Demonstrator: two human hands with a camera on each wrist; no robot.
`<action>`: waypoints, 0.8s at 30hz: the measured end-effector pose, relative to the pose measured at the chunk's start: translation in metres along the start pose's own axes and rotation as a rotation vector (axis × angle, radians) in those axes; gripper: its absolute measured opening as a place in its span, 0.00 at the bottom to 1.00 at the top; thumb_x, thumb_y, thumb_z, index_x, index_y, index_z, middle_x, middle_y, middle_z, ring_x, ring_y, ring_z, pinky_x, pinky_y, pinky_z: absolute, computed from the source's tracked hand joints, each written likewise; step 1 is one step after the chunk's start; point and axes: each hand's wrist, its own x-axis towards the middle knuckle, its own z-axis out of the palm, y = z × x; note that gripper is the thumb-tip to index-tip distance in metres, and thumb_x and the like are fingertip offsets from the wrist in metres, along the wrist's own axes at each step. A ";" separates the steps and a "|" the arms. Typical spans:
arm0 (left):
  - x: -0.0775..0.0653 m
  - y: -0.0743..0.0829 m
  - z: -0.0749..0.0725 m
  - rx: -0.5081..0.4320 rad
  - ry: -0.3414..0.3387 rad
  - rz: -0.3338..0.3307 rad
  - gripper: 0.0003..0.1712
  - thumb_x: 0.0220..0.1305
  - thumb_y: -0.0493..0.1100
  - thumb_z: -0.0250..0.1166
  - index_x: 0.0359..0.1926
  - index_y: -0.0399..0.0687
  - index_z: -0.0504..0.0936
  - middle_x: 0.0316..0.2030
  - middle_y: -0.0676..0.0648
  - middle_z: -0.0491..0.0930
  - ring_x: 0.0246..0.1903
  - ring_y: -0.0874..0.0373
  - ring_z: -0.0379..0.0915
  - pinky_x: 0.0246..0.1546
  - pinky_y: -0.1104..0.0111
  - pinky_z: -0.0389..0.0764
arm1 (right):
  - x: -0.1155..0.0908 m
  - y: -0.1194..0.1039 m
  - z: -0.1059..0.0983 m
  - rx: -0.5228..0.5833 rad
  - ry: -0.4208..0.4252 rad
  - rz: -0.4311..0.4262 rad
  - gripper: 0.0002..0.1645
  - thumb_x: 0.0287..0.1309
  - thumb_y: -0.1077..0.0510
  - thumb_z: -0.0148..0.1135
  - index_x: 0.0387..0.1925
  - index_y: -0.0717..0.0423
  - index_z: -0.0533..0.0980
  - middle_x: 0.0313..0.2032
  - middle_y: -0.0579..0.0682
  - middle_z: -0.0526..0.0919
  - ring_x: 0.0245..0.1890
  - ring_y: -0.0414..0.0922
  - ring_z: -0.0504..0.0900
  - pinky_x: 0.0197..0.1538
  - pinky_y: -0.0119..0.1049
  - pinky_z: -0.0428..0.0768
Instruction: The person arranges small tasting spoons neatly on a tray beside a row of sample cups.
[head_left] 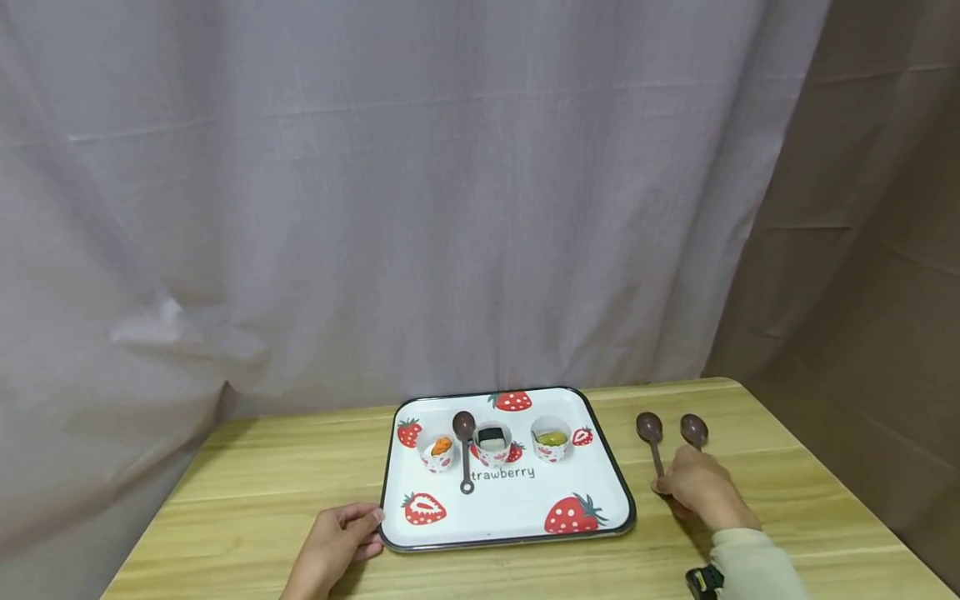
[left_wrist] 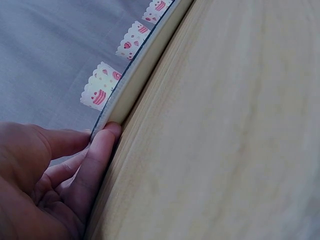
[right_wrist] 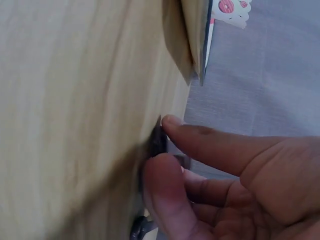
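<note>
Fingers of L hand (head_left: 337,537) pinch tray (head_left: 510,508) at near-L corner, approx. no gap; sharp tug there cd tip its load. On it: L cup (head_left: 435,463) w/ orange piece (head_left: 442,446), tray spoon (head_left: 464,427), mid cup (head_left: 492,459) w/ blk/wht block (head_left: 491,440), R cup (head_left: 551,454) w/ green piece (head_left: 553,438). Inner spoon (head_left: 649,428), on worktop (head_left: 255,500) R of tray: R hand (head_left: 702,490) pinches handle, fingers nearly together; cd knock outer spoon (head_left: 694,430), v. close.
</note>
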 end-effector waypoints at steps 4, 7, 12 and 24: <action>0.001 -0.001 0.000 0.007 0.014 0.017 0.19 0.76 0.35 0.63 0.57 0.18 0.79 0.33 0.45 0.85 0.32 0.59 0.82 0.33 0.70 0.91 | 0.001 0.000 0.001 0.076 -0.015 0.021 0.18 0.64 0.63 0.69 0.19 0.60 0.75 0.13 0.49 0.79 0.16 0.43 0.79 0.23 0.32 0.74; 0.001 -0.002 0.001 0.010 0.014 0.025 0.18 0.76 0.34 0.63 0.56 0.18 0.79 0.33 0.45 0.85 0.32 0.59 0.82 0.33 0.70 0.91 | 0.000 0.002 0.002 0.196 -0.038 0.047 0.17 0.66 0.65 0.66 0.20 0.62 0.74 0.15 0.50 0.79 0.16 0.42 0.79 0.22 0.31 0.79; -0.001 -0.003 -0.001 0.000 -0.009 0.021 0.19 0.76 0.34 0.63 0.56 0.18 0.79 0.33 0.45 0.84 0.32 0.59 0.82 0.33 0.71 0.91 | 0.000 0.004 0.005 0.384 -0.088 0.065 0.15 0.71 0.67 0.61 0.25 0.65 0.75 0.18 0.50 0.76 0.17 0.39 0.78 0.24 0.31 0.86; 0.001 -0.004 -0.003 -0.008 -0.038 0.027 0.19 0.76 0.35 0.62 0.57 0.18 0.79 0.34 0.45 0.84 0.32 0.60 0.82 0.34 0.71 0.91 | 0.005 0.016 0.003 0.509 -0.189 0.025 0.17 0.78 0.65 0.54 0.30 0.66 0.77 0.20 0.46 0.74 0.19 0.36 0.76 0.25 0.28 0.85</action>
